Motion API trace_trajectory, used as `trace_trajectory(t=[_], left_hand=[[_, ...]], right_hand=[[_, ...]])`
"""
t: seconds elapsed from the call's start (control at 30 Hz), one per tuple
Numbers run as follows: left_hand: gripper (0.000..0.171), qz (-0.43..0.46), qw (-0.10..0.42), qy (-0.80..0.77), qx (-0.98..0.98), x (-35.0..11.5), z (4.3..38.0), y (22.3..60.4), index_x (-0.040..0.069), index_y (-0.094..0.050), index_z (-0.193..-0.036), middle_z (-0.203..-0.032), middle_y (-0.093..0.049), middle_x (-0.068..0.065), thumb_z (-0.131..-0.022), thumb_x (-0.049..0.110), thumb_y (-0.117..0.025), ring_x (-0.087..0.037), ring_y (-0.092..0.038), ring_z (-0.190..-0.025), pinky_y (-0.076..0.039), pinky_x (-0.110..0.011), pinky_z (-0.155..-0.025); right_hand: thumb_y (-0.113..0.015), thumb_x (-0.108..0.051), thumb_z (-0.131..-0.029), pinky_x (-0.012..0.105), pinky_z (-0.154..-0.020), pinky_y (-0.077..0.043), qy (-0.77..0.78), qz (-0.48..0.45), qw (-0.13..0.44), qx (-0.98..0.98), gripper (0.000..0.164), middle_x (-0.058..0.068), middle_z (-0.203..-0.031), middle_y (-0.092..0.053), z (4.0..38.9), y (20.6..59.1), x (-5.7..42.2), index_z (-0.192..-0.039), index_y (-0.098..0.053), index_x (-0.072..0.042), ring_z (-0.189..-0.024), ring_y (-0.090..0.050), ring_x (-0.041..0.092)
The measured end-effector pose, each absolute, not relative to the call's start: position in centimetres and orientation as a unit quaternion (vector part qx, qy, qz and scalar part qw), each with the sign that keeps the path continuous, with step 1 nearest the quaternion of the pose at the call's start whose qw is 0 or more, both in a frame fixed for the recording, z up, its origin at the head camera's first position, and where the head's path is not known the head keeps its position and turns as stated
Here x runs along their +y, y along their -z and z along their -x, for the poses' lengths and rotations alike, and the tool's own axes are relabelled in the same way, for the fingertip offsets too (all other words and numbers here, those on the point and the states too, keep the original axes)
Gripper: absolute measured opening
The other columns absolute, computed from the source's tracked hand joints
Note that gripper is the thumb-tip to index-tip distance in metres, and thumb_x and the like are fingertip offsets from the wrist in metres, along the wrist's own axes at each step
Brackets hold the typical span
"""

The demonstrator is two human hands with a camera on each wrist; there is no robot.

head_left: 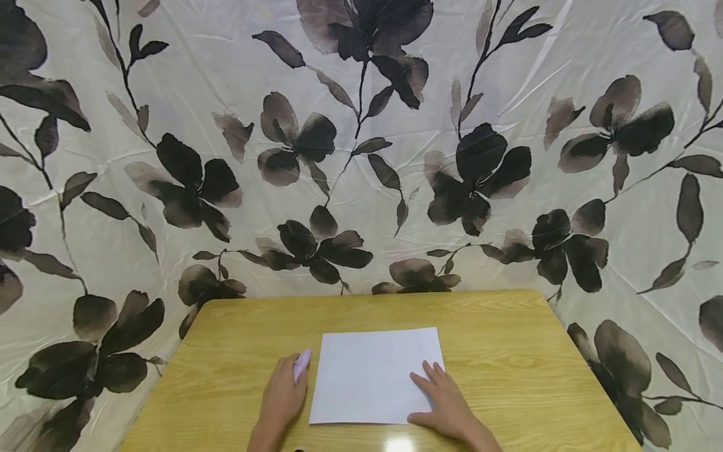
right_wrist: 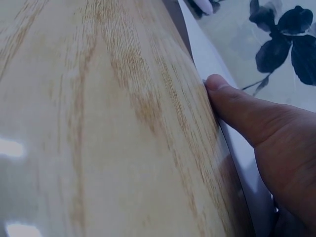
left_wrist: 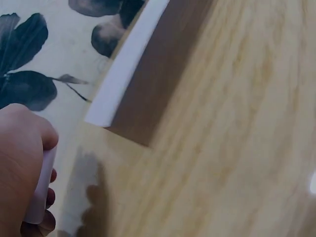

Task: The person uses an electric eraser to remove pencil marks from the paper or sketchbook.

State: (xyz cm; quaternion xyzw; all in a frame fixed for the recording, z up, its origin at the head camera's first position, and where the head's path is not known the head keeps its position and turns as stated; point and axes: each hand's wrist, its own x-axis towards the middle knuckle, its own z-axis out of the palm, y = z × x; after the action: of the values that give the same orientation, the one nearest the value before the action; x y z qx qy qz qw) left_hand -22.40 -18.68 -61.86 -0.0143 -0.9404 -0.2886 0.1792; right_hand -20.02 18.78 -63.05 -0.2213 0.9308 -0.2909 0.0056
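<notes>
A blank white sheet of paper (head_left: 367,376) lies on the wooden table in the head view. To its left, my left hand (head_left: 282,390) grips a small pale lilac object (head_left: 302,364) with a smooth surface; I cannot tell its kind. The left wrist view shows the lilac object (left_wrist: 40,195) between thumb and curled fingers, beside the paper's near left corner (left_wrist: 106,111), which casts a dark shadow. My right hand (head_left: 445,403) rests on the lower right part of the sheet, fingers spread. In the right wrist view its thumb (right_wrist: 242,103) lies at the paper's near edge.
The yellow wood-grain table (head_left: 525,370) extends on both sides of the sheet. A pale cloth with dark flowers (head_left: 390,207) hangs behind it and along its sides. Light glares off the near edge of the tabletop.
</notes>
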Motion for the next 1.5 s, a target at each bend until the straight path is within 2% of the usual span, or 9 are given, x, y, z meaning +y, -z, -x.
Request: trace_trajectory(t=[0.33, 0.53, 0.73, 1.13, 1.3, 1.5], left_hand=[[0.035, -0.024, 0.197, 0.272, -0.942, -18.8, 22.8, 63.1, -0.003, -0.059, -0.118, -0.099, -0.058, -0.016, -0.087, 0.014, -0.064, -0.033, -0.059, -0.081, -0.046, -0.049, -0.068], [0.038, -0.061, 0.168, 0.26, -0.949, -18.9, 22.7, 63.0, -0.004, -0.057, -0.121, -0.102, -0.057, -0.018, -0.09, 0.017, -0.06, -0.037, -0.058, -0.087, -0.046, -0.052, -0.069], [0.039, -0.089, 0.174, 0.255, -0.947, -18.7, 22.8, 62.9, -0.006, -0.056, -0.122, -0.101, -0.056, -0.02, -0.09, 0.017, -0.059, -0.04, -0.056, -0.091, -0.046, -0.055, -0.071], [0.04, -0.039, 0.166, 0.259, -0.951, -20.2, 23.6, 62.7, -0.002, -0.062, -0.12, -0.096, -0.058, -0.018, -0.087, 0.019, -0.068, -0.035, -0.059, -0.081, -0.047, -0.051, -0.067], [0.044, -0.02, 0.149, 0.269, -0.951, -21.0, 23.7, 62.6, 0.003, -0.062, -0.123, -0.1, -0.062, -0.016, -0.086, 0.025, -0.072, -0.03, -0.06, -0.082, -0.048, -0.049, -0.069], [0.049, -0.031, 0.128, 0.301, -0.944, -21.5, 23.9, 62.5, 0.01, -0.065, -0.123, -0.097, -0.062, -0.01, -0.081, 0.031, -0.08, -0.023, -0.059, -0.08, -0.047, -0.045, -0.069]], right_hand=[[-0.07, -0.063, -0.075, 0.063, -0.106, -0.016, 0.294, 0.206, 0.014, 0.933, 0.084, 0.021, -0.151, -0.032, 19.8, 62.9, 18.9, -0.14, -0.053, -0.013, -0.14, -0.019, 0.046], [-0.069, -0.064, -0.076, 0.064, -0.106, -0.016, 0.296, 0.209, 0.017, 0.932, 0.084, 0.021, -0.151, -0.032, 19.8, 63.0, 18.8, -0.14, -0.052, -0.013, -0.14, -0.019, 0.046], [-0.069, -0.064, -0.076, 0.064, -0.106, -0.016, 0.298, 0.21, 0.02, 0.931, 0.083, 0.021, -0.152, -0.031, 19.8, 62.8, 18.6, -0.14, -0.052, -0.013, -0.14, -0.019, 0.045], [-0.068, -0.064, -0.077, 0.063, -0.106, -0.017, 0.294, 0.207, 0.023, 0.933, 0.083, 0.02, -0.152, -0.031, 19.9, 62.8, 18.7, -0.141, -0.051, -0.013, -0.141, -0.018, 0.044], [-0.069, -0.063, -0.077, 0.063, -0.106, -0.017, 0.294, 0.206, 0.023, 0.933, 0.083, 0.02, -0.152, -0.031, 19.9, 62.7, 18.7, -0.14, -0.052, -0.013, -0.141, -0.018, 0.044], [-0.067, -0.064, -0.077, 0.063, -0.106, -0.017, 0.287, 0.209, 0.011, 0.935, 0.082, 0.02, -0.152, -0.031, 20.1, 62.8, 18.6, -0.141, -0.051, -0.014, -0.141, -0.019, 0.044]])
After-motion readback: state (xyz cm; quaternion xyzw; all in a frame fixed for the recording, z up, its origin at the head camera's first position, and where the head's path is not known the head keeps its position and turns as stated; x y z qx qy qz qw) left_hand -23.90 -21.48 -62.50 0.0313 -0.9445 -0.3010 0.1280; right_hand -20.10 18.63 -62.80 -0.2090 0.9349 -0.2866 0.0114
